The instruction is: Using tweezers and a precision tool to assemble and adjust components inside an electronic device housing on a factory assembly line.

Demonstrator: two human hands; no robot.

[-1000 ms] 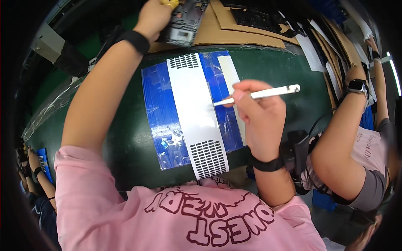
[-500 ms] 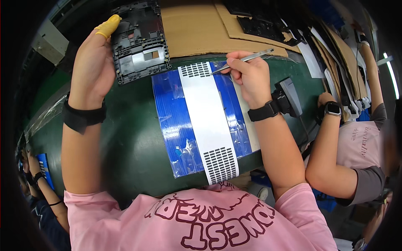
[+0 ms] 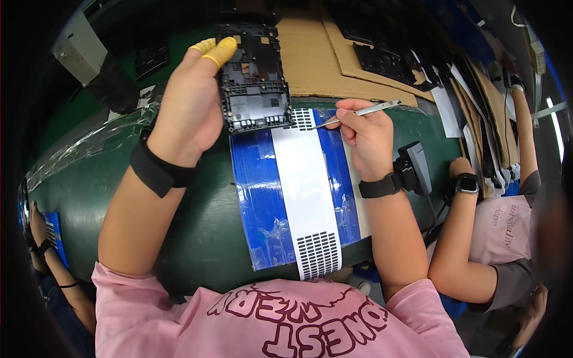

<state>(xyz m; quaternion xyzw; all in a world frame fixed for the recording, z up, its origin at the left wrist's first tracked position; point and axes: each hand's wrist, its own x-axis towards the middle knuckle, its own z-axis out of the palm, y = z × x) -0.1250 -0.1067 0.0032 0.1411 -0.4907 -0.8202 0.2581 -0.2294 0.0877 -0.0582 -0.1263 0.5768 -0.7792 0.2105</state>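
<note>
My left hand (image 3: 194, 98), with yellow finger cots on its thumb and a finger, grips a black plastic frame (image 3: 253, 77) by its left edge. The frame's near end hangs over the top of a white sheet (image 3: 304, 179) that carries small black rectangular stickers at both ends. That sheet lies along a blue board (image 3: 253, 197) wrapped in clear tape. In my right hand (image 3: 367, 134) is a pair of metal tweezers (image 3: 373, 109), held like a pen. Their tips point left at the far group of black stickers; whether they hold a sticker is too small to tell.
Brown cardboard (image 3: 307, 59) covers the far side of the green table (image 3: 161, 238), with more black plastic parts (image 3: 385, 62) on it. To the right, a co-worker's arm (image 3: 462, 232) rests near upright cardboard dividers (image 3: 492, 113). Another person's arm (image 3: 65, 283) shows at far left.
My left hand has brought the black frame to the right and nearer, over the sheet's far end. The whole view has shifted a little; my right hand still holds the tweezers by the stickers.
</note>
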